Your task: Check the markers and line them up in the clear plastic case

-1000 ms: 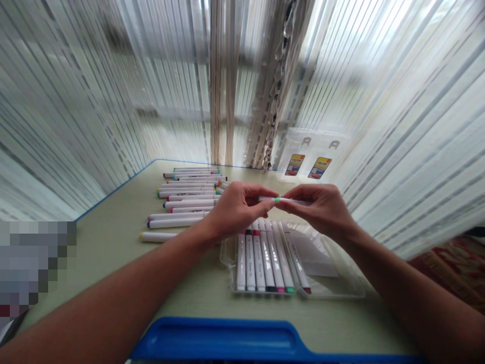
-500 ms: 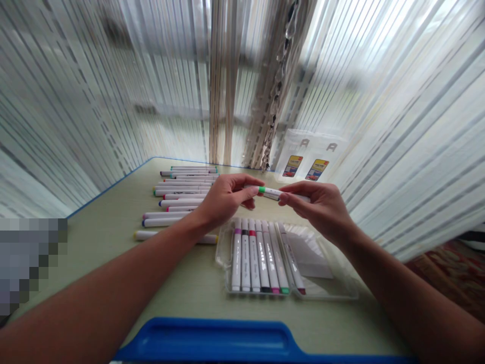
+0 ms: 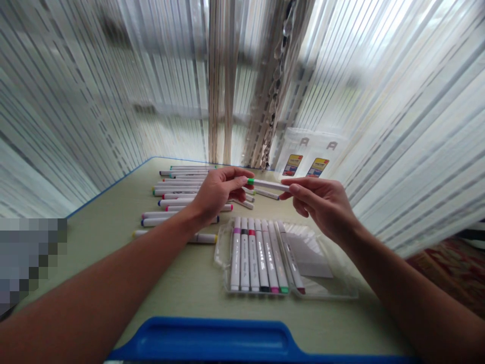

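Between my two hands a white marker (image 3: 270, 185) with a green band is held level above the table. My left hand (image 3: 224, 191) is closed on its green-banded end, thumb and fingers pinching. The other end is pinched by my right hand (image 3: 317, 197), whose fingertips cover it. Below, an open clear plastic case (image 3: 348, 291) lies on the table with several white markers (image 3: 254, 258) side by side in its left half. One marker (image 3: 291, 258) with a dark red end lies tilted by the case's hinge.
Several loose markers (image 3: 176, 203) lie in a stack of rows to the left, partly behind my left hand. A clear case with two labels (image 3: 293, 165) stands at the back right against string curtains (image 3: 170, 76). A blue tray edge (image 3: 215, 339) runs along the front of the table (image 3: 182, 298).
The left hand has moved left along with the green-banded end. My right hand has slid toward the marker's other end, so more of the white barrel shows between the hands.
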Tool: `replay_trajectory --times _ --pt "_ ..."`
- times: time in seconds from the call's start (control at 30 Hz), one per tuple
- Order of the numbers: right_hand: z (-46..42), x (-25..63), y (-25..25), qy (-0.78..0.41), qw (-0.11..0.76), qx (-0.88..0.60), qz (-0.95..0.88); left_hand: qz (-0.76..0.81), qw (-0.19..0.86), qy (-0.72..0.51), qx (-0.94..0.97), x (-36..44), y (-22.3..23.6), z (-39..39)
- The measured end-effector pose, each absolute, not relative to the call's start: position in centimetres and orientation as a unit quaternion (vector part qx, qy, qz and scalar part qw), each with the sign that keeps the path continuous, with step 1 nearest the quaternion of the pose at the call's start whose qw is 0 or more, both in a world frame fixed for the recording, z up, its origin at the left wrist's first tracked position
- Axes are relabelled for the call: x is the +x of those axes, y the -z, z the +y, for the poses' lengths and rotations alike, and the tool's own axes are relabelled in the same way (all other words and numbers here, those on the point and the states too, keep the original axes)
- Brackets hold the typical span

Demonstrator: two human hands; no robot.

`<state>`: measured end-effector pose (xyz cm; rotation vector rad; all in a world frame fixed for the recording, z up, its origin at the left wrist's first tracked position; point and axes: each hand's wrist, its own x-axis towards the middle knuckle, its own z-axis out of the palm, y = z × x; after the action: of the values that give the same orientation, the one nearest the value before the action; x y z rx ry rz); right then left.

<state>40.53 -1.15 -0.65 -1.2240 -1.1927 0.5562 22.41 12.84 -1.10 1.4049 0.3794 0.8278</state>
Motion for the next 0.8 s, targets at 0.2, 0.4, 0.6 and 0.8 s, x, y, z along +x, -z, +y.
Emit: replay_trajectory --times 0.2,0.4,0.6,0.8 --pt "-1.08 40.62 0.65 -0.259 0.63 -0.522 -0.513 0.167 0.677 -0.371 0.614 22.43 1.13 12.87" --pt "-1.09 40.68 0.69 -0.282 0.65 -0.503 -0.495 0.161 0.684 -0.369 0.609 22.48 1.22 12.91" --pt "-1.02 40.8 0.59 -0.288 0.664 -0.501 -0.475 0.154 0.691 -0.366 0.605 22.47 1.17 12.93" --pt "-0.58 41.06 0.48 -0.268 0.694 -0.498 -0.444 0.145 0.688 -0.359 0.614 22.53 1.14 12.88"
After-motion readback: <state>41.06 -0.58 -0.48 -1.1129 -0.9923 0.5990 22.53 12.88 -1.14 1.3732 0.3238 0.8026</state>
